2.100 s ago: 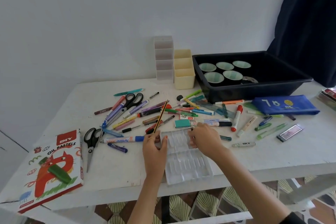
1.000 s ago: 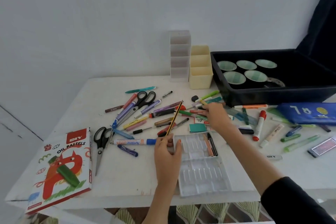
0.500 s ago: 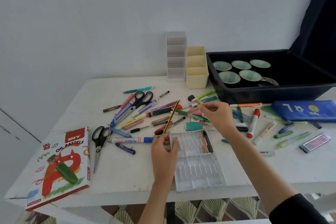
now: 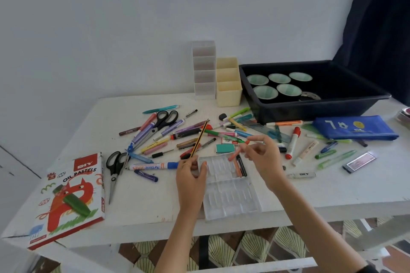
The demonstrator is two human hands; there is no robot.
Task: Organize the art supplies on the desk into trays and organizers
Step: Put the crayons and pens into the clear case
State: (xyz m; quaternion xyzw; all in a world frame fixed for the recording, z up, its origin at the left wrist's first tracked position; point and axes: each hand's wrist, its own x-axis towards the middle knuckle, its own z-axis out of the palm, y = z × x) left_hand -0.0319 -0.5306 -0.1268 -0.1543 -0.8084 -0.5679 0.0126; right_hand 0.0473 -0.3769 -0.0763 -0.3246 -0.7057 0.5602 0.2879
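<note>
A clear plastic pastel tray [image 4: 230, 197] lies near the table's front edge. An orange stick and a black stick [image 4: 241, 167] rest in its upper right slots. My left hand [image 4: 190, 177] touches the tray's left edge and pinches a yellow-and-black striped pencil [image 4: 200, 138] that points up and away. My right hand [image 4: 265, 157] hovers over the tray's top right corner, its fingers shut on an orange pastel stick [image 4: 237, 153]. A heap of pens and markers [image 4: 186, 133] is spread behind the tray.
An oil pastels box [image 4: 71, 195] lies front left, with black scissors [image 4: 113, 168] beside it. A clear organizer [image 4: 204, 68] and a cream organizer [image 4: 228, 83] stand at the wall. A black bin [image 4: 315, 108] holding cups and a blue pouch [image 4: 355, 131] sit on the right.
My right hand reached into the heap, took an orange stick and came back over the tray. Two sticks appeared in the tray's slots. My left hand stayed at the tray with the pencil.
</note>
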